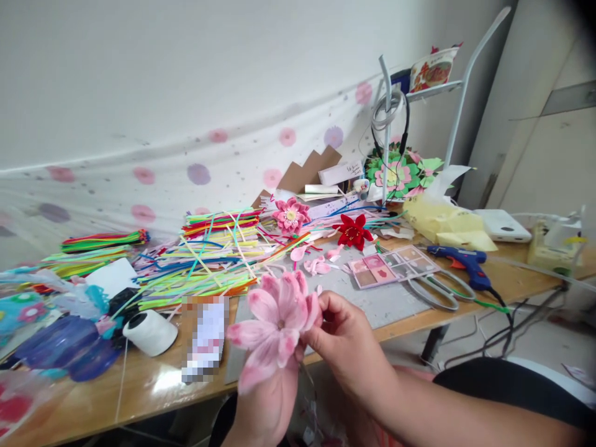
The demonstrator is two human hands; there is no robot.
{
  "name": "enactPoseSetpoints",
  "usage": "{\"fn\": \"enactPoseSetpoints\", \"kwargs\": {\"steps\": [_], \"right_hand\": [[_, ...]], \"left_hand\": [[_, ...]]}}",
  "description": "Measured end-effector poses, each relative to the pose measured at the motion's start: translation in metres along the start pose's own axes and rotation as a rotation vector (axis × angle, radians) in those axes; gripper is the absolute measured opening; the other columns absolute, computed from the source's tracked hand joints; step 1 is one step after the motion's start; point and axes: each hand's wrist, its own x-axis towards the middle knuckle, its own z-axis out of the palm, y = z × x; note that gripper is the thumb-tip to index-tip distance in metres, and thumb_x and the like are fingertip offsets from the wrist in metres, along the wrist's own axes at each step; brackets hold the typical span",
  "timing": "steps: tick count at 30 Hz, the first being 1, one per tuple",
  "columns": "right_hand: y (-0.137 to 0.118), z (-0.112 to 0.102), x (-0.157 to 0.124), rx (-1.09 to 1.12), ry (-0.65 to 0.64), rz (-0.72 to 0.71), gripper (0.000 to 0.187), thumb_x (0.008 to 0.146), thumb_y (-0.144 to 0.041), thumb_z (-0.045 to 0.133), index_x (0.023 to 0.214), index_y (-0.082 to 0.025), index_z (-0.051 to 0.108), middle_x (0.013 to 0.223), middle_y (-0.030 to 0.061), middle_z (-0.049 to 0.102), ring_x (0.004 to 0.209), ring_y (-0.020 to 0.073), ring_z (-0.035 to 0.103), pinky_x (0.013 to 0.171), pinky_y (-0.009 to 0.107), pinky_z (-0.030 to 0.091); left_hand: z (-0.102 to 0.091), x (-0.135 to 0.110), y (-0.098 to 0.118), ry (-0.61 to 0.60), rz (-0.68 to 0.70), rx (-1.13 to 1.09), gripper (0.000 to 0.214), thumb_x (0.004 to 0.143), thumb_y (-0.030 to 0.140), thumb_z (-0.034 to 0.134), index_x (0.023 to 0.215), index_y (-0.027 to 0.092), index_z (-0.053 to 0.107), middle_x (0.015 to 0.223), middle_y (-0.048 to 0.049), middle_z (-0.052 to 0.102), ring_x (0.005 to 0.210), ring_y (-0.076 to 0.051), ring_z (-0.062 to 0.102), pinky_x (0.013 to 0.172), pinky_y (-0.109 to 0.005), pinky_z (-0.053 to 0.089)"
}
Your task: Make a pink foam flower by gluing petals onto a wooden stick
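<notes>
the right hand [343,338] pinches an outer petal [311,312] at three o'clock on the pink chenille flower [277,329], the left hand [269,400] beneath at six, its grip too hidden to tell.

You are at a craft workspace; whether it belongs to a home or a workshop cannot be told. Bundles of coloured pipe cleaners [200,261], 1 blue glue gun [465,256] and 1 white thread cone [151,332] crowd your wooden table [93,397], and 1 fuzzy red flower [354,231] lies beyond the pink flower [279,320] you hold.

Two fuzzy pink flowers [282,320], one red flower [354,231], one glue gun [465,259].
</notes>
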Motion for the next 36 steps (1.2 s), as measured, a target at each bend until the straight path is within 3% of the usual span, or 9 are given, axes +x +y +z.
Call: {"fn": "enactPoseSetpoints", "kwargs": {"steps": [4, 7, 10, 14, 18, 22, 32, 36], "right_hand": [[0.000, 0.001, 0.002, 0.078, -0.057, 0.055, 0.027, 0.071, -0.038, 0.070, 0.069, -0.018, 0.050, 0.053, -0.0037, 0.057, 0.047, 0.0105, 0.054, 0.048, 0.022, 0.042], [-0.001, -0.002, 0.003, 0.041, -0.021, 0.030, 0.024, 0.073, -0.040, 0.067, 0.078, -0.018, 0.059, 0.061, -0.0008, 0.062, 0.050, 0.0114, 0.056, 0.046, 0.023, 0.046], [0.000, -0.005, 0.003, -0.090, 0.041, -0.047, 0.019, 0.072, -0.035, 0.069, 0.080, -0.018, 0.066, 0.069, 0.0013, 0.061, 0.057, 0.0128, 0.057, 0.048, 0.024, 0.048], [0.002, -0.005, 0.002, -0.214, 0.054, -0.137, 0.010, 0.072, -0.029, 0.069, 0.070, -0.018, 0.069, 0.072, 0.0017, 0.057, 0.063, 0.0137, 0.057, 0.055, 0.025, 0.049], [0.001, -0.005, -0.001, -0.167, 0.005, -0.156, 0.012, 0.071, -0.029, 0.071, 0.065, -0.019, 0.069, 0.069, 0.0008, 0.056, 0.061, 0.0131, 0.056, 0.057, 0.025, 0.048], [-0.001, -0.008, -0.003, -0.111, -0.033, -0.186, 0.012, 0.069, -0.031, 0.073, 0.066, -0.020, 0.070, 0.071, 0.0005, 0.057, 0.062, 0.0126, 0.056, 0.056, 0.024, 0.048], [-0.007, -0.015, -0.005, -0.301, -0.142, -0.318, 0.009, 0.078, -0.026, 0.066, 0.081, -0.022, 0.074, 0.077, 0.0028, 0.060, 0.073, 0.0152, 0.058, 0.066, 0.026, 0.048], [-0.009, -0.011, -0.006, -0.391, -0.085, -0.416, 0.011, 0.079, -0.017, 0.064, 0.076, -0.021, 0.074, 0.072, 0.0015, 0.060, 0.069, 0.0129, 0.057, 0.064, 0.022, 0.046]], "left_hand": [[-0.004, 0.004, 0.000, -0.004, -0.180, -0.148, 0.013, 0.070, 0.028, 0.072, 0.075, 0.016, 0.070, 0.067, -0.0018, 0.060, 0.055, -0.009, 0.049, 0.059, -0.024, 0.046], [-0.005, 0.007, 0.000, -0.021, -0.212, -0.177, 0.015, 0.072, 0.029, 0.070, 0.078, 0.015, 0.070, 0.067, -0.0023, 0.060, 0.053, -0.008, 0.046, 0.058, -0.023, 0.045], [-0.005, 0.007, -0.002, -0.025, -0.166, -0.136, 0.014, 0.072, 0.029, 0.070, 0.073, 0.015, 0.069, 0.062, -0.0016, 0.059, 0.052, -0.008, 0.047, 0.056, -0.022, 0.044], [-0.004, 0.004, -0.007, -0.003, -0.069, -0.042, 0.017, 0.070, 0.030, 0.072, 0.066, 0.015, 0.070, 0.059, -0.0016, 0.060, 0.055, -0.010, 0.050, 0.057, -0.021, 0.045], [-0.002, 0.001, -0.008, 0.046, -0.009, -0.002, 0.015, 0.064, 0.027, 0.078, 0.074, 0.017, 0.074, 0.079, -0.0045, 0.070, 0.073, -0.013, 0.060, 0.067, -0.022, 0.048], [-0.001, 0.000, -0.006, 0.019, 0.033, 0.024, 0.013, 0.062, 0.024, 0.079, 0.074, 0.019, 0.074, 0.079, -0.0029, 0.072, 0.081, -0.014, 0.061, 0.073, -0.021, 0.048], [0.000, -0.003, -0.007, 0.025, 0.077, 0.009, 0.022, 0.072, 0.018, 0.072, 0.092, 0.027, 0.073, 0.089, -0.0024, 0.072, 0.090, -0.015, 0.062, 0.077, -0.024, 0.049], [-0.001, -0.003, -0.010, 0.010, 0.128, 0.011, 0.021, 0.071, 0.017, 0.073, 0.089, 0.027, 0.073, 0.085, -0.0023, 0.072, 0.090, -0.016, 0.064, 0.077, -0.024, 0.050]]}}
